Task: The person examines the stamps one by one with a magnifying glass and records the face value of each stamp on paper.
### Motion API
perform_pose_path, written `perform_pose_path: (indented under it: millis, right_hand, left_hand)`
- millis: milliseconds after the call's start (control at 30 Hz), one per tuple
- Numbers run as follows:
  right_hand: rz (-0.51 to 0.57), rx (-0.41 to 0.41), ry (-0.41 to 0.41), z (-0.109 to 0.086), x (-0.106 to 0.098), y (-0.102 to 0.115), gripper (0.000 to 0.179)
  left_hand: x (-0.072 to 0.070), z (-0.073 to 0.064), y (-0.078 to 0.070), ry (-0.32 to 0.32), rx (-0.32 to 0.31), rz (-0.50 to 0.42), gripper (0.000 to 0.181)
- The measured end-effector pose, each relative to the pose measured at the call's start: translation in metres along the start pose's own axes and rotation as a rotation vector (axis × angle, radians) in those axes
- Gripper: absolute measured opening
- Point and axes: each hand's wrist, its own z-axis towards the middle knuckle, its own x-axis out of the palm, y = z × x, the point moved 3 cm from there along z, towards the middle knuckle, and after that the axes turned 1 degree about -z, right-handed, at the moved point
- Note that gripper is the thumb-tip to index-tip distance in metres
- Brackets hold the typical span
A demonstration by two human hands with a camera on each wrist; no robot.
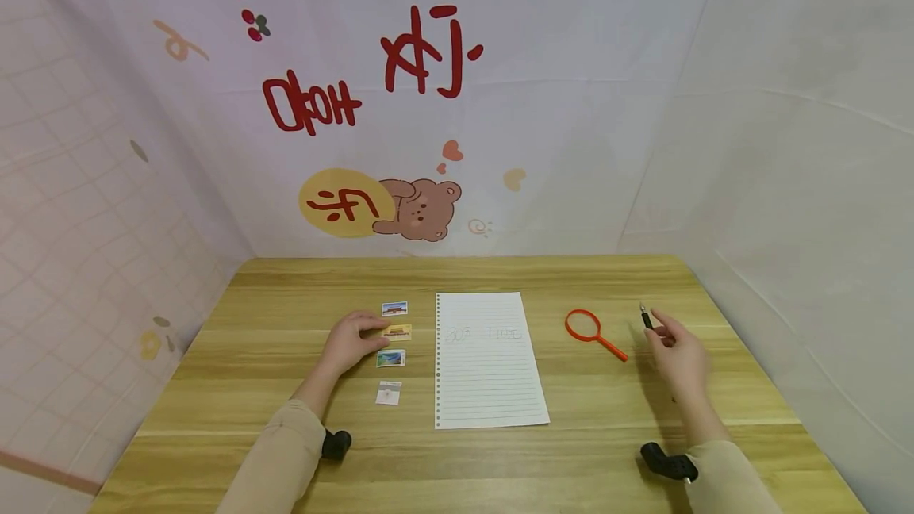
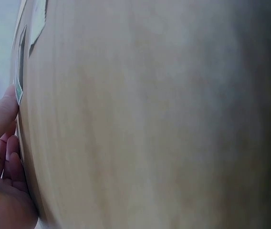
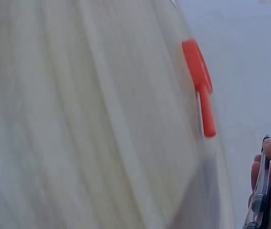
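Note:
Several postage stamps lie in a column left of the paper in the head view. My left hand [image 1: 351,343] rests by the yellow stamp [image 1: 400,332], thumb and forefinger touching its left side. Above it is a stamp with a red building [image 1: 394,308]. Below lie a blue-green landscape stamp [image 1: 391,358] and a pale grey stamp [image 1: 389,393]. My right hand [image 1: 681,355] holds a fountain pen [image 1: 647,317] above the table's right side, nib pointing away from me. In the right wrist view, the pen's clear barrel [image 3: 258,202] shows beside the fingers.
A lined sheet [image 1: 489,375] with punched holes and faint handwriting lies mid-table. Between it and my right hand is a red-orange magnifying glass [image 1: 612,350]. White printed cloth [image 1: 564,101] surrounds the wooden table [image 1: 400,466] at the back and sides.

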Motion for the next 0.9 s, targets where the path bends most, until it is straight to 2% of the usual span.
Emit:
perform_pose_path:
  millis: [233,500,733,900]
  right_hand:
    - [0.094,-0.053,0.057,-0.007,0.014,0.025,0.031]
    - [0.29,-0.014,0.193,-0.016,0.033,0.047,0.032]
    - [0.598,0.07,0.32,-0.022,0.047,0.061,0.037]
    - [0.815,0.034,0.352,-0.025,0.056,0.07,0.036]
  left_hand:
    - [-0.001,-0.001,-0.002,0.001,0.007,0.009,0.034]
    - [-0.001,-0.001,-0.002,-0.005,0.013,0.015,0.034]
    - [-0.002,-0.001,-0.005,-0.011,0.016,0.012,0.033]
    - [-0.003,-0.003,-0.007,0.002,0.022,0.022,0.033]
